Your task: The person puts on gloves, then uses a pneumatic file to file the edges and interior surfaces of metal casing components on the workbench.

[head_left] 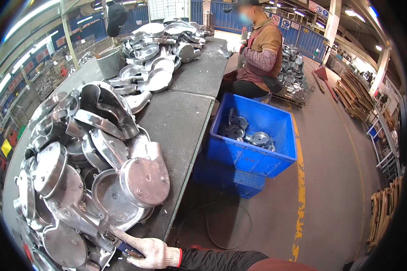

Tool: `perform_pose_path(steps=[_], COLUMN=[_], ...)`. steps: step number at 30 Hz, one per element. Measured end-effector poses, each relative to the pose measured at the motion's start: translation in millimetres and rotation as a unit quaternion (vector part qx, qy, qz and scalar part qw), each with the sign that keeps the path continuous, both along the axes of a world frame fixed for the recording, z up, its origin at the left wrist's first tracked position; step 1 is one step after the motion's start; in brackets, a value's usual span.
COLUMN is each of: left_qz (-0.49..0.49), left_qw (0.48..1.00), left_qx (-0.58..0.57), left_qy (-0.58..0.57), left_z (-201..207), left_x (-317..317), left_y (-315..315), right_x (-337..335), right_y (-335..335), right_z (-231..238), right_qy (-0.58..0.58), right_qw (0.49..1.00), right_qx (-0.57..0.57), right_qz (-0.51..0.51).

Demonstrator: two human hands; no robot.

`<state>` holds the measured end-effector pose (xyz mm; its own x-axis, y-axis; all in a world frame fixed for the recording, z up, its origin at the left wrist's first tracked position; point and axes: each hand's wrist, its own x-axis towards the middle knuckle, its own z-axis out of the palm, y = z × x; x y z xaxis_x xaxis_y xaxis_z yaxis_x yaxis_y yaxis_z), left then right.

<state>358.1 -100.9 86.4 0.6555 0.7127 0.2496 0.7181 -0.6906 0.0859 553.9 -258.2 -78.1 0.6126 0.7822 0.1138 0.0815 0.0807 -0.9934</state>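
My right hand (pixel 153 253), in a white knitted glove, is closed around a slim dark blue and metal hand tool (pixel 127 247). Its exact kind is not clear. The tool's end reaches the near edge of a large heap of cast metal housings, close to an upturned open housing (pixel 116 198). Round, snail-shaped and silvery, the housings lie piled on the left of the bench; one flat-faced housing (pixel 145 181) rests on top at the heap's right side. My left hand is out of the picture.
The dark bench (pixel 178 118) runs away from me, with a second housing heap (pixel 154 58) and a grey bucket (pixel 109 62) farther off. A blue crate (pixel 257 156) holding several housings stands right of it. Beyond sits a co-worker (pixel 260 49). A thin hose (pixel 251 226) loops on the floor.
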Motion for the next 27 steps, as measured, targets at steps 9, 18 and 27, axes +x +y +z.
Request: perform_pose_path(steps=[9,18,27], left_qz=[-0.069,-0.052,-0.063], left_qw=[0.997,0.998,0.996], left_qx=[0.039,0.026,0.026], left_qy=[-0.005,-0.022,-0.056], left_z=[-2.1,-7.5,-14.5], left_x=[3.5,-8.3,-32.5], left_y=[-13.7,-13.8,-18.2], right_x=[-2.7,-0.5,-2.5], right_y=[1.0,-0.4,-1.1], right_z=[1.3,6.9,6.4], right_qy=[-0.027,-0.015,-0.003], right_qw=[0.998,1.0,0.999], right_qx=[0.047,0.015,-0.025], right_qz=[-0.037,-0.02,-0.041])
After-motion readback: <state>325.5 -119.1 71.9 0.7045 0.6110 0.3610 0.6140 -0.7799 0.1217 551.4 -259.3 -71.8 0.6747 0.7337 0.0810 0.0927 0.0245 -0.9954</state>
